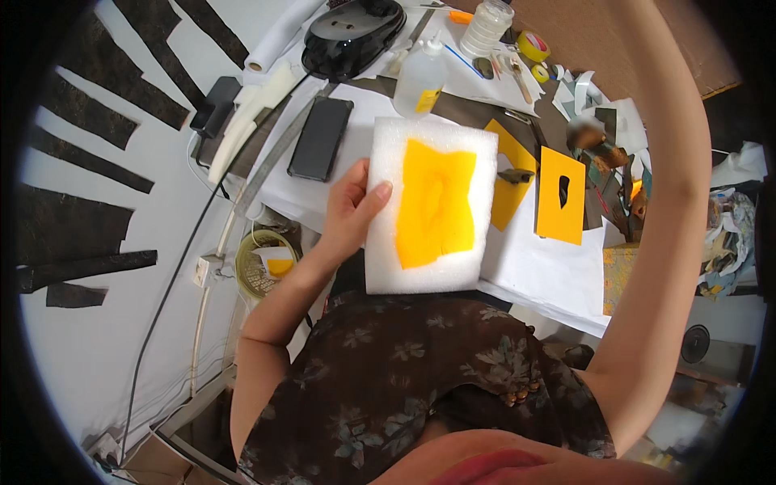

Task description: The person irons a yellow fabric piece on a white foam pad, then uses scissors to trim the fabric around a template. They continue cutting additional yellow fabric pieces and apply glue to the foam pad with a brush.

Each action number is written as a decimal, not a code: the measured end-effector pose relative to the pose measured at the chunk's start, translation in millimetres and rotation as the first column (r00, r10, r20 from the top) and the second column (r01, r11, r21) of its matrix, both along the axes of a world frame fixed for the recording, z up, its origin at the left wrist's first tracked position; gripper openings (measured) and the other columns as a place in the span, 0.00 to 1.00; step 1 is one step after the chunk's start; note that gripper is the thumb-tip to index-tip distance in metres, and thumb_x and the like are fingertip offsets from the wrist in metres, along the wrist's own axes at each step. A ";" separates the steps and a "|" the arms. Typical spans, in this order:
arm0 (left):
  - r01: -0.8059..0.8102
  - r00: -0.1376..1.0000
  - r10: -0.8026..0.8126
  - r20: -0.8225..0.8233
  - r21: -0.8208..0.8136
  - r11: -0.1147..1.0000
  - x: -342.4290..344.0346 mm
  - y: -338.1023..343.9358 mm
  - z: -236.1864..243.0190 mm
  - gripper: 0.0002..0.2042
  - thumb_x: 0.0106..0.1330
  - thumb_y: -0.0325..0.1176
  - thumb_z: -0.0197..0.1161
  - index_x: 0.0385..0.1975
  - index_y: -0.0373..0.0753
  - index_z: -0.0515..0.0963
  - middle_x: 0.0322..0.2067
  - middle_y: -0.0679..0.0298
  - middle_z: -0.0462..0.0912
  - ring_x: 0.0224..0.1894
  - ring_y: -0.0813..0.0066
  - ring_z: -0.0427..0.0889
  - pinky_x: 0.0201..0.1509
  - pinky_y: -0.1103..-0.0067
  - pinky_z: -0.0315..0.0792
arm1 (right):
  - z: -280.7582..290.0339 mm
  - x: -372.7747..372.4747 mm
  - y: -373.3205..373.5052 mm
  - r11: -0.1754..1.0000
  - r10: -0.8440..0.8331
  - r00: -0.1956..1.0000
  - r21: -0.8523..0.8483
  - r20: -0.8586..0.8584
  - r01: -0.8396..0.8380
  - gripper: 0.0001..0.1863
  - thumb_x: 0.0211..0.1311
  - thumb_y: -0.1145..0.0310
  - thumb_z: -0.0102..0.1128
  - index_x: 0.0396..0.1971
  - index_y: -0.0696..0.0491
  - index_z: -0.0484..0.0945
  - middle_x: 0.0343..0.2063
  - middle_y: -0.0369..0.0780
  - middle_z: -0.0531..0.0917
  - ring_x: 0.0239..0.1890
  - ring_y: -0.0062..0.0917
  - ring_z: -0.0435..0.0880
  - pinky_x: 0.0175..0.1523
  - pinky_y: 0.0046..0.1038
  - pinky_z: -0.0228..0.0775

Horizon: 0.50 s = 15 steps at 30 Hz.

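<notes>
My left hand (352, 206) grips the left edge of a white foam slab (444, 280), thumb on its face, holding it up over the near side of the table. An irregular yellow patch (436, 206) covers the middle of the slab. To the right lies a yellow card (572, 220) with a dark cut-out shape in it. A second yellow card (508, 206), partly hidden behind the slab, has a dark piece on it. My right arm (659, 267) is raised along the right side and leaves the picture at the top; the right hand is out of view.
Behind the slab stand a translucent squeeze bottle (420, 77) and a clear jar (487, 28). A black phone (321, 139) lies left, below a glossy black machine (353, 36). Tape rolls (533, 46) and scraps crowd the right; a basket (244, 267) sits lower left.
</notes>
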<state>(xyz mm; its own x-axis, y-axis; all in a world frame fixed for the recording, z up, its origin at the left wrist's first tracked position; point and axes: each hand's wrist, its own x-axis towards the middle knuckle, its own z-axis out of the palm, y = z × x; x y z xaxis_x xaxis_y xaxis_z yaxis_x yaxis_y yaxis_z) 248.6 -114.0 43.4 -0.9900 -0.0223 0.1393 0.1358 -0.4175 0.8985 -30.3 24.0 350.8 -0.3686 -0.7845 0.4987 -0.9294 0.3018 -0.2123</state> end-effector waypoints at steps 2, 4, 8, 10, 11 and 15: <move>-0.010 1.000 0.009 0.011 0.005 1.000 -1.0 -2.6 -3.8 0.14 0.71 0.31 0.55 0.52 0.32 0.71 0.43 0.64 0.81 0.42 0.85 0.78 0.47 0.84 0.72 | -16.4 -47.8 -45.9 0.995 -0.015 1.000 0.099 0.013 0.014 0.25 0.56 0.74 0.69 0.54 0.55 0.72 0.48 0.46 0.81 0.52 0.33 0.80 0.57 0.33 0.75; -0.014 0.999 0.013 0.030 0.020 1.000 -4.1 -5.5 -7.4 0.13 0.71 0.31 0.55 0.51 0.32 0.71 0.43 0.64 0.81 0.42 0.84 0.78 0.47 0.84 0.72 | -44.5 -96.3 -80.3 0.978 -0.010 1.000 0.210 -0.002 0.010 0.26 0.52 0.76 0.70 0.53 0.54 0.74 0.47 0.46 0.82 0.52 0.35 0.80 0.56 0.35 0.75; -0.049 0.990 0.034 0.136 0.112 0.992 -5.5 -17.3 -19.8 0.15 0.70 0.31 0.55 0.53 0.31 0.71 0.45 0.63 0.81 0.45 0.81 0.79 0.50 0.83 0.72 | -124.0 -155.3 -121.1 0.977 0.020 1.000 0.210 0.016 -0.023 0.26 0.48 0.75 0.72 0.49 0.52 0.76 0.41 0.44 0.84 0.45 0.34 0.82 0.50 0.34 0.76; -0.055 0.977 0.021 0.211 0.157 0.986 -8.5 -21.0 -22.6 0.16 0.70 0.31 0.55 0.55 0.31 0.71 0.47 0.62 0.81 0.47 0.80 0.79 0.52 0.81 0.73 | -155.0 -187.9 -129.0 0.974 0.102 0.988 0.192 0.117 -0.124 0.25 0.46 0.74 0.72 0.48 0.52 0.76 0.39 0.44 0.84 0.43 0.34 0.83 0.48 0.34 0.76; -0.047 0.978 0.002 0.206 0.212 0.976 -7.0 -24.6 -28.6 0.19 0.70 0.31 0.56 0.57 0.31 0.70 0.50 0.61 0.80 0.49 0.78 0.79 0.53 0.80 0.73 | -160.7 -186.6 -139.5 0.966 0.158 0.973 0.179 0.171 -0.188 0.25 0.46 0.74 0.71 0.47 0.52 0.76 0.39 0.44 0.84 0.42 0.34 0.83 0.47 0.34 0.76; -0.037 0.962 -0.040 0.271 0.272 0.962 -2.4 -31.9 -37.0 0.22 0.68 0.33 0.59 0.59 0.31 0.69 0.52 0.60 0.80 0.51 0.75 0.79 0.57 0.77 0.72 | -184.5 -189.0 -167.0 0.943 0.070 0.976 0.306 0.207 -0.132 0.25 0.44 0.77 0.70 0.47 0.53 0.75 0.39 0.44 0.84 0.43 0.36 0.82 0.48 0.36 0.75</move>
